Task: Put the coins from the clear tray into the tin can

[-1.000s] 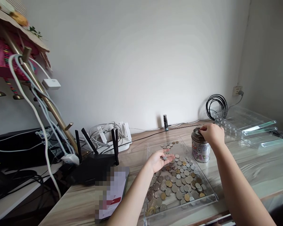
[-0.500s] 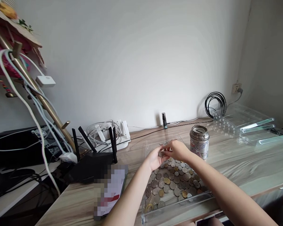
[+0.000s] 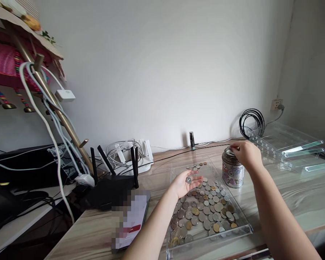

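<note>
My left hand [image 3: 184,183] is palm up over the tray, its fingers stretched out, with a round coin [image 3: 189,180] lying on it. My right hand [image 3: 247,153] is at the top of a round metal tin [image 3: 233,173] with a floral pattern. Its fingertips are pinched over the lid, and what they hold is too small to make out. Below my left hand, many silver and gold-coloured coins [image 3: 202,216] are spread in a clear plastic tray [image 3: 206,243].
A smartphone [image 3: 131,224] lies left of the tray, beside a black router [image 3: 108,191] with upright antennas. At the back stand a small dark bottle [image 3: 192,141] and a coil of black cable [image 3: 251,122]. Clear plastic trays [image 3: 292,144] are stacked at the right.
My right hand has moved right, from the coin at my left hand to the top of the tin. My left hand's fingers have spread out, with a coin lying on it.
</note>
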Available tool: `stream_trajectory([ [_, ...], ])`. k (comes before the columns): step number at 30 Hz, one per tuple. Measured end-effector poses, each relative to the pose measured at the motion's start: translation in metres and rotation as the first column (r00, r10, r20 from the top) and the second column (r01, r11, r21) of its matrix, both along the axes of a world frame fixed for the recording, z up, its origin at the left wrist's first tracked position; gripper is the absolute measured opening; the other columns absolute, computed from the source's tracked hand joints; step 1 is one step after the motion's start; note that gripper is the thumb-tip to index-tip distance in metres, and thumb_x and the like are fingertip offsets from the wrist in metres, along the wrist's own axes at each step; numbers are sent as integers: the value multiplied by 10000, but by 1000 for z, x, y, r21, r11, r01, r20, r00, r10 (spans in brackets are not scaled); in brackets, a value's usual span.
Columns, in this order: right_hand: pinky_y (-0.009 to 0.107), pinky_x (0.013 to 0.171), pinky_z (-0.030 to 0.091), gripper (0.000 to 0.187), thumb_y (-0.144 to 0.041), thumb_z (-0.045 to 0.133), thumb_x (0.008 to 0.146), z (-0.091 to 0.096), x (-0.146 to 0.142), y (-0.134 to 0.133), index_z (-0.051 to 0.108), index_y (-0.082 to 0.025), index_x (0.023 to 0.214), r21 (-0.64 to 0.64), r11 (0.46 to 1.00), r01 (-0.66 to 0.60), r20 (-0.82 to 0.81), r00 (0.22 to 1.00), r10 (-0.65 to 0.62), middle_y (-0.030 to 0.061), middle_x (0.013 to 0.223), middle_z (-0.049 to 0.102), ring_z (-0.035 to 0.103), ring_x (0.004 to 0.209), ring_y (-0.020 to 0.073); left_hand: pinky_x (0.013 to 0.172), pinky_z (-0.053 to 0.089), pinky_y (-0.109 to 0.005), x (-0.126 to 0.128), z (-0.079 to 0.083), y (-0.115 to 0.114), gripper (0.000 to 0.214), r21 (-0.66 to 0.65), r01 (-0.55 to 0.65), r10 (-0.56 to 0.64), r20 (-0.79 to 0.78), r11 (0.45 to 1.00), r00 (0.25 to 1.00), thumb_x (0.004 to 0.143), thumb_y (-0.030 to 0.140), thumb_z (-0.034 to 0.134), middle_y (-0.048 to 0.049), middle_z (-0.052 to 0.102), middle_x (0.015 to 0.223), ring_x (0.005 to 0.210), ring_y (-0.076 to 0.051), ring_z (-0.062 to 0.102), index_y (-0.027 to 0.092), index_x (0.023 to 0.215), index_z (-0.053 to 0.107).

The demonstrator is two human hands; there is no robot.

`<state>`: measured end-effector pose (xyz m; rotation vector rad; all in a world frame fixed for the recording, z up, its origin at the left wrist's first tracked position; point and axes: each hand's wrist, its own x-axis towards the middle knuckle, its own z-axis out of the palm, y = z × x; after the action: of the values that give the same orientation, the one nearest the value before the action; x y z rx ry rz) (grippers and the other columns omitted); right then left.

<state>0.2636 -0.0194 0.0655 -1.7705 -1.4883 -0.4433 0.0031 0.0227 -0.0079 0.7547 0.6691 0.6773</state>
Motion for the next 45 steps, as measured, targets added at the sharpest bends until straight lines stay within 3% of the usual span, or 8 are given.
stream_trajectory([
  [4, 247, 502, 335, 166, -318, 524, 644, -7, 17, 5, 665, -282, 722, -204, 979, 23, -41, 999, -32, 3, 707, 630, 530, 647, 162, 725, 491, -279, 0, -1, 1, 312, 1, 23, -23, 6, 1000, 1000, 823, 306, 386, -189, 600, 934, 877, -211, 590, 69, 997, 489],
  [11, 293, 705, 390, 259, -289, 424, 777, -3, -34, -2, 625, -185, 903, 190, 969, -161, 67, 986, 150, 55, 855, 621, 508, 825, 173, 780, 456, -338, -1, 0, -1, 307, 6, 35, -36, 69, 999, 997, 809, 311, 415, -173, 603, 923, 912, -233, 571, 71, 977, 503],
  [17, 246, 607, 385, 248, -389, 456, 767, -30, -108, -2, 627, -240, 868, -188, 775, -603, 141, 764, 629, 30, 793, 606, 495, 786, 152, 646, 475, -290, 0, -1, 0, 280, -5, -11, 12, 121, 1000, 993, 822, 346, 383, -98, 610, 754, 604, -133, 586, 104, 873, 514],
  [28, 195, 545, 337, 192, -334, 533, 696, -55, -117, 17, 621, -163, 693, -324, 589, -740, -142, 653, 744, -4, 646, 590, 487, 588, 92, 527, 481, -264, 1, 0, -3, 384, -19, 193, -191, 68, 981, 979, 814, 440, 347, -64, 598, 657, 597, -172, 608, 108, 873, 532],
  [31, 200, 545, 353, 238, -334, 473, 750, -48, -117, 14, 638, -172, 694, -257, 639, -725, -162, 684, 711, 8, 661, 599, 501, 594, 98, 541, 485, -250, 1, 0, -2, 396, -6, 147, -146, 57, 989, 988, 821, 413, 351, -113, 631, 746, 715, -207, 621, 79, 923, 539],
  [37, 246, 611, 381, 259, -311, 428, 775, -8, -72, -1, 631, -235, 917, 128, 940, -315, -32, 946, 322, 37, 840, 623, 519, 767, 147, 659, 492, -257, -1, 0, -1, 423, 25, 40, -42, 69, 999, 997, 836, 364, 332, -191, 616, 890, 848, -222, 596, 13, 945, 540],
  [41, 247, 567, 366, 204, -344, 521, 668, 1, -17, 2, 666, -268, 790, -2, 1000, -25, -69, 997, 25, 24, 785, 626, 529, 726, 160, 667, 498, -256, -1, 1, -1, 376, 15, -5, 4, 40, 1000, 999, 834, 339, 342, -179, 614, 903, 820, -203, 606, 36, 942, 535],
  [45, 258, 543, 356, 185, -347, 543, 617, -4, 12, 7, 674, -278, 728, -206, 977, 44, -113, 991, -69, 13, 714, 636, 539, 658, 168, 669, 499, -256, -1, 1, -1, 365, 28, -11, 10, 36, 1000, 999, 827, 338, 353, -183, 606, 930, 812, -202, 608, 39, 937, 533],
])
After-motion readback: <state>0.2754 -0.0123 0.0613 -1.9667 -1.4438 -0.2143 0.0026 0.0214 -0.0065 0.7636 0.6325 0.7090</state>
